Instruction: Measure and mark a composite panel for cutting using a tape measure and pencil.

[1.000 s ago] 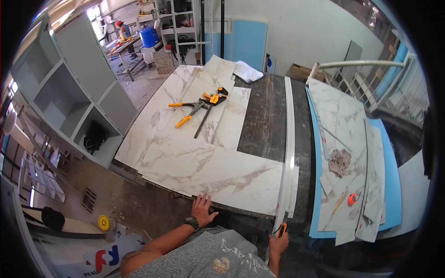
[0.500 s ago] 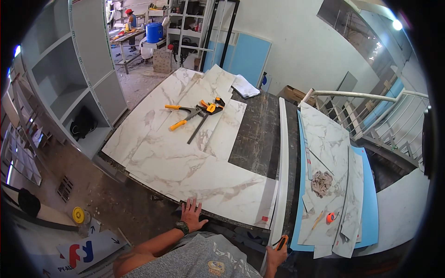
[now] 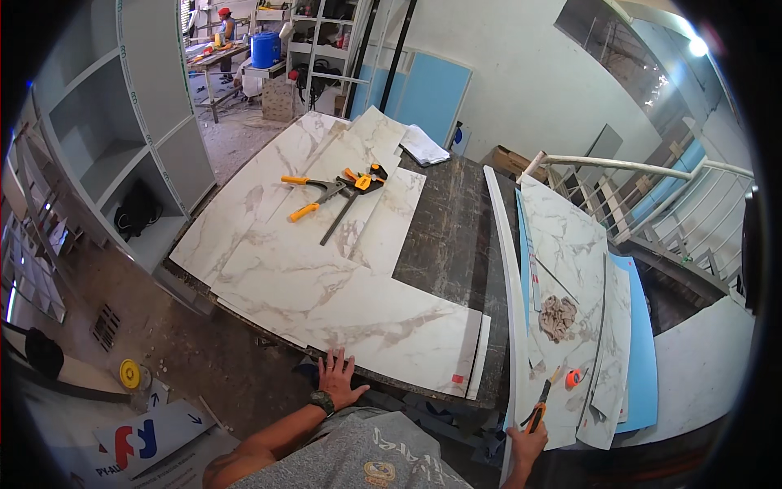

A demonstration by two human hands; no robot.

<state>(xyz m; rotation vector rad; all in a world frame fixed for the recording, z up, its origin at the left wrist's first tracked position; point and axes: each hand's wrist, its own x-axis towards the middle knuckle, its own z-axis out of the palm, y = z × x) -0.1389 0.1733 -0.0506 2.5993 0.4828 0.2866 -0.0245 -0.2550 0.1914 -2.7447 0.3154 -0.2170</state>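
My left hand (image 3: 338,381) lies flat with fingers spread on the near edge of a white marble-patterned sheet (image 3: 326,293) on the dark worktable (image 3: 452,220). In my right hand (image 3: 528,442) is an orange-and-black utility knife (image 3: 537,414), pointing away from me. That hand also rests against the near end of a long white straight strip (image 3: 507,269), though whether its fingers grip the strip is unclear. A narrow offcut (image 3: 481,359) lies along the sheet's right end, with a thin dark gap between them. Orange-handled shears (image 3: 305,210) and a bar clamp (image 3: 356,186) lie on the sheets.
To the right, more marble-patterned pieces (image 3: 562,220) lie over blue sheets (image 3: 645,350), with a crumpled rag (image 3: 558,318) and an orange tape roll (image 3: 573,378). Grey shelving (image 3: 98,122) stands left, a white railing (image 3: 627,165) right. Another person (image 3: 226,28) is far back.
My right hand, with the knife, has moved right. The long strip's near part has swung right, away from the sheet, and a gap shows beside the offcut. My left hand stays in place.
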